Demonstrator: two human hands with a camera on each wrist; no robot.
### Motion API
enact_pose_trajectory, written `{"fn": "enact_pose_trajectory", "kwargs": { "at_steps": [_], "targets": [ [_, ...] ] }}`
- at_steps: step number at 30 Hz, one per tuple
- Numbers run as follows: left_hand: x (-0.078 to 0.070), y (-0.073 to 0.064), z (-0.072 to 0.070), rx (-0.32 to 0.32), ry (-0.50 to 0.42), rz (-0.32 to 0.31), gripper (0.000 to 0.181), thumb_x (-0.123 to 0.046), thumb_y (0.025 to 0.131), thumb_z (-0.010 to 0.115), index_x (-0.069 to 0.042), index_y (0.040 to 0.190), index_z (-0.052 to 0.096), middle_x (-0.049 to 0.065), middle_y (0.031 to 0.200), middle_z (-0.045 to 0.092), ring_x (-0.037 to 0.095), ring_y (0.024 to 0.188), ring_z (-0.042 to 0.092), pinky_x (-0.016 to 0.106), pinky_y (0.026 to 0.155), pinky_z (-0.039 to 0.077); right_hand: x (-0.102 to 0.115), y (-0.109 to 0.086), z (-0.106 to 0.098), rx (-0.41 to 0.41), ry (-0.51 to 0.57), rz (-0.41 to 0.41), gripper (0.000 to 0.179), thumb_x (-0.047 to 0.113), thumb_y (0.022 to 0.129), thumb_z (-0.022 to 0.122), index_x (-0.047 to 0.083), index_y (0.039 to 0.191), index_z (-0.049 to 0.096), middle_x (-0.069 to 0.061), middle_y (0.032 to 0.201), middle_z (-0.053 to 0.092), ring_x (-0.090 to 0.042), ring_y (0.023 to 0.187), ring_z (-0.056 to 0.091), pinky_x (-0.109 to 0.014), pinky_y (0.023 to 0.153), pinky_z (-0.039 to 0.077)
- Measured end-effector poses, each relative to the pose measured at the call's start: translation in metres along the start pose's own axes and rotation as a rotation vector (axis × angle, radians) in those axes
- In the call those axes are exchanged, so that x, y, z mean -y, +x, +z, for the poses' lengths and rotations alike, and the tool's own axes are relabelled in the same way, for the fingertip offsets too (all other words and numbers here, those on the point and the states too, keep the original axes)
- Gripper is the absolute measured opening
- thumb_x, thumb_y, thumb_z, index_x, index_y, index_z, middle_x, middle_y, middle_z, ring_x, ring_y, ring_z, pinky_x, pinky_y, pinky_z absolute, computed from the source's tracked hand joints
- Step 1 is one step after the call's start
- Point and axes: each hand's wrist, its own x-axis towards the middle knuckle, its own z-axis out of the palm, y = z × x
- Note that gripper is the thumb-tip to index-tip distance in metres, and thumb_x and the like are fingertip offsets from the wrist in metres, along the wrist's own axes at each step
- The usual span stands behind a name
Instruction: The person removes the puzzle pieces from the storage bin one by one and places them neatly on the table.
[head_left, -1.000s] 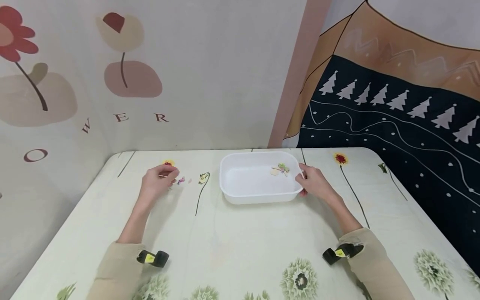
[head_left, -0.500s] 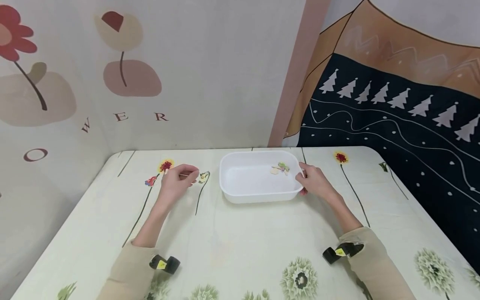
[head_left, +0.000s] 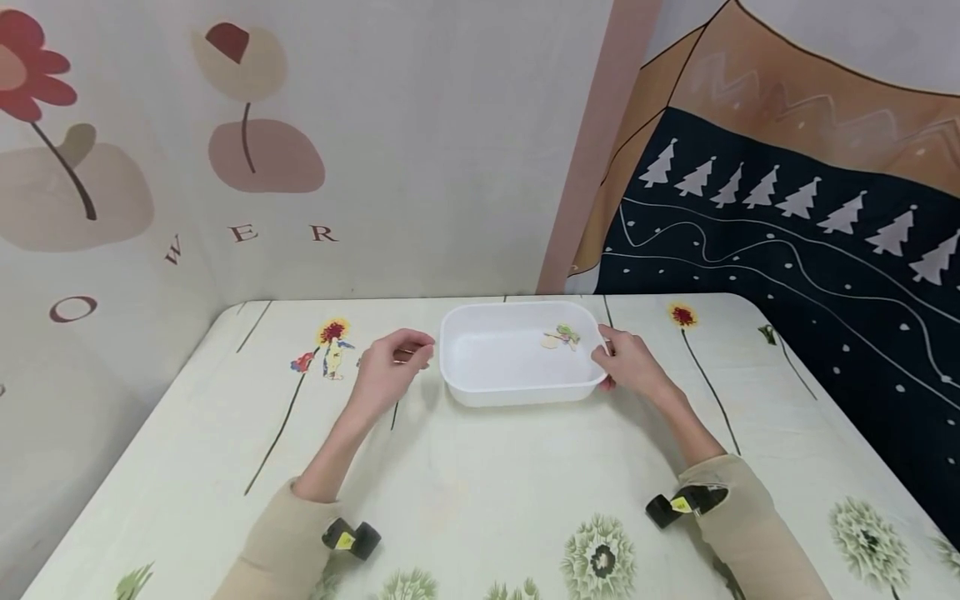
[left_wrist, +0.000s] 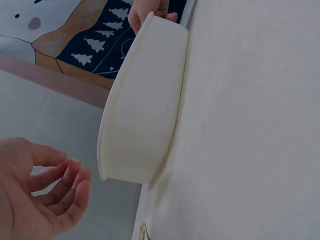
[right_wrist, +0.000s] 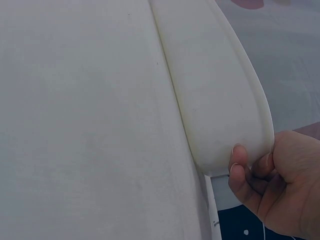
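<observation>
A white plastic tub (head_left: 517,397) stands on the table, with a few small green, pink and cream flat pieces (head_left: 562,337) inside at its right end. My right hand (head_left: 633,362) grips the tub's right end, thumb at the rim and fingers underneath, as the right wrist view confirms. My left hand (head_left: 390,371) hovers just beside the tub's left end, thumb and fingertips brought together. Something small and pale seems pinched at the tips in the left wrist view, too tiny to identify. A colourful figure-shaped piece (head_left: 334,358) and a red-blue piece (head_left: 302,362) lie left of that hand.
The table wears a pale cloth (head_left: 465,483) printed with flowers and stems. Behind it hangs a light curtain (head_left: 435,167) with flower prints, and a dark tree-patterned cloth (head_left: 750,242) on the right. Each sleeve carries a black wrist camera.
My left hand has moved right, from over the pieces at the left to beside the tub, uncovering the figure-shaped and red-blue pieces. My right hand and the tub have stayed still.
</observation>
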Motion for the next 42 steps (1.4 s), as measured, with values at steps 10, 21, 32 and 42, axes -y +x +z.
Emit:
{"fn": "enact_pose_trajectory", "kwargs": {
  "at_steps": [10, 21, 32, 42],
  "targets": [
    [-0.021, 0.004, 0.035, 0.043, -0.054, 0.083, 0.014, -0.006, 0.095, 0.066, 0.0, 0.106, 0.071, 0.011, 0.092, 0.071, 0.023, 0.083, 0.067, 0.027, 0.079, 0.054, -0.002, 0.0, -0.001, -0.008, -0.011, 0.002, 0.06, 0.006, 0.098, 0.046, -0.016, 0.15, 0.027, -0.009, 0.064, 0.061, -0.018, 0.048, 0.061, -0.026, 0.047, 0.049],
    [-0.031, 0.017, 0.066, 0.064, -0.088, 0.125, 0.013, -0.006, 0.094, 0.067, 0.001, 0.104, 0.071, 0.01, 0.091, 0.071, 0.024, 0.085, 0.067, 0.031, 0.079, 0.054, -0.005, 0.002, -0.001, -0.013, -0.009, -0.029, 0.056, 0.004, 0.098, 0.046, -0.016, 0.149, 0.031, -0.008, 0.064, 0.062, -0.018, 0.047, 0.061, -0.027, 0.046, 0.05],
    [-0.038, 0.035, 0.094, 0.081, -0.11, 0.06, 0.012, -0.008, 0.095, 0.067, -0.001, 0.104, 0.072, 0.008, 0.092, 0.069, 0.022, 0.087, 0.064, 0.031, 0.081, 0.052, -0.003, 0.001, 0.0, -0.014, 0.015, -0.028, 0.059, 0.003, 0.096, 0.046, -0.016, 0.149, 0.029, -0.007, 0.06, 0.061, -0.018, 0.047, 0.061, -0.032, 0.048, 0.053],
    [-0.039, 0.058, 0.122, 0.11, -0.077, 0.007, 0.011, -0.006, 0.095, 0.066, -0.001, 0.103, 0.071, 0.01, 0.095, 0.07, 0.024, 0.091, 0.064, 0.032, 0.085, 0.052, -0.003, 0.001, 0.001, -0.011, 0.025, -0.011, 0.059, 0.004, 0.096, 0.047, -0.016, 0.149, 0.03, -0.009, 0.065, 0.062, -0.018, 0.047, 0.061, -0.034, 0.049, 0.055]
  ]
}}
